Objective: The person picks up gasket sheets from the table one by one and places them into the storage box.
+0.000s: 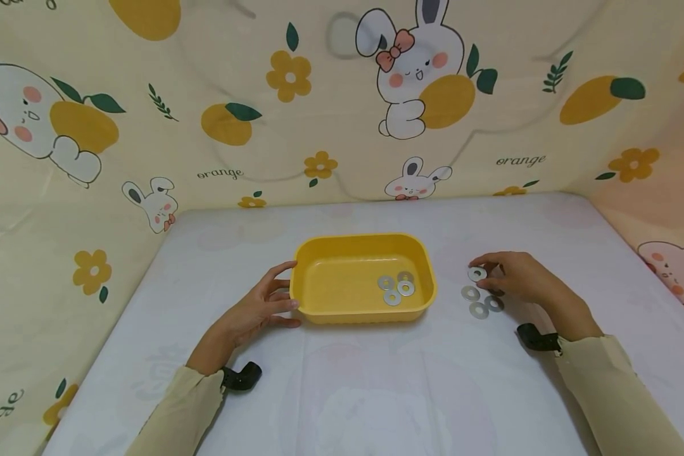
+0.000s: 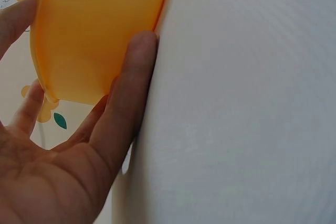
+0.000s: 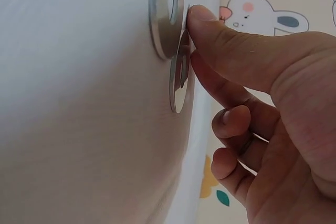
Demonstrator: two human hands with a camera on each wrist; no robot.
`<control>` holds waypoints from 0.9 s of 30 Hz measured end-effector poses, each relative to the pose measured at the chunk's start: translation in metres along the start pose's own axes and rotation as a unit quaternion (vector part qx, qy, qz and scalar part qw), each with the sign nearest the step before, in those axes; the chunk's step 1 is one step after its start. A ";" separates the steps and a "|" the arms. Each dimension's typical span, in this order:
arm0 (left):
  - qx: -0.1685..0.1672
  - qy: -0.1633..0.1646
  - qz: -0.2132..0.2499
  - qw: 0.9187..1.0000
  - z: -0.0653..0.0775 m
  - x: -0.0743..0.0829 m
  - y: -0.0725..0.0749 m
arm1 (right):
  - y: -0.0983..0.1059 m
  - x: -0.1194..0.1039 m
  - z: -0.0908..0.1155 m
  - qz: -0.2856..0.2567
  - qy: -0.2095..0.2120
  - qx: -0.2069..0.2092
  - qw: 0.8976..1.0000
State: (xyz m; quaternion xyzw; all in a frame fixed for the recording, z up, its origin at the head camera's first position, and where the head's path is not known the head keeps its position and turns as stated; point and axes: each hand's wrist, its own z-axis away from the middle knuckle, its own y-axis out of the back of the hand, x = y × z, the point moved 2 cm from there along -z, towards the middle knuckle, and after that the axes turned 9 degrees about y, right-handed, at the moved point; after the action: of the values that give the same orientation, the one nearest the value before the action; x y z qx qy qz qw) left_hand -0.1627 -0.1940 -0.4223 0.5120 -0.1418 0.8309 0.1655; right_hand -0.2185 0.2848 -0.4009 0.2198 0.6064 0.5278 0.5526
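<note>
A yellow rectangular tray stands on the table, with several flat metal washers lying in its right part. My left hand is at the tray's left end, its spread fingers resting against the outer wall and rim; the left wrist view shows these fingers along the tray's side. To the right of the tray, my right hand pinches a washer between thumb and forefinger. Several more washers lie just below it, partly overlapped by the hand. The right wrist view shows washers close to the thumb tip.
A white cloth covers the table. Behind it and at both sides hangs a cream cloth printed with rabbits, oranges and flowers. Black wrist cameras sit at the cuffs of both beige sleeves.
</note>
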 end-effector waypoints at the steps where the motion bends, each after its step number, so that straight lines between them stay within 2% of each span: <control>1: 0.000 0.000 0.000 1.000 0.000 0.000 0.000 | 0.000 0.000 0.000 -0.002 -0.001 0.000 1.000; 14: 0.006 0.003 -0.003 1.000 -0.001 0.000 0.000 | 0.001 -0.002 0.000 0.014 0.023 0.034 0.999; 23: 0.006 0.004 -0.004 1.000 -0.001 0.000 0.000 | 0.003 0.001 0.000 -0.004 0.005 0.043 0.999; 27: 0.006 0.004 -0.003 1.000 -0.001 0.000 0.000 | 0.004 0.001 -0.001 0.000 0.012 0.052 0.999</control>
State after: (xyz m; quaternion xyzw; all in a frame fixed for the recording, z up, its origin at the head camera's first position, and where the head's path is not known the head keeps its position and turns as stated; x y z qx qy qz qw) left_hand -0.1633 -0.1940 -0.4231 0.5100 -0.1344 0.8334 0.1649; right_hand -0.2209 0.2868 -0.3979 0.2422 0.6393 0.4981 0.5334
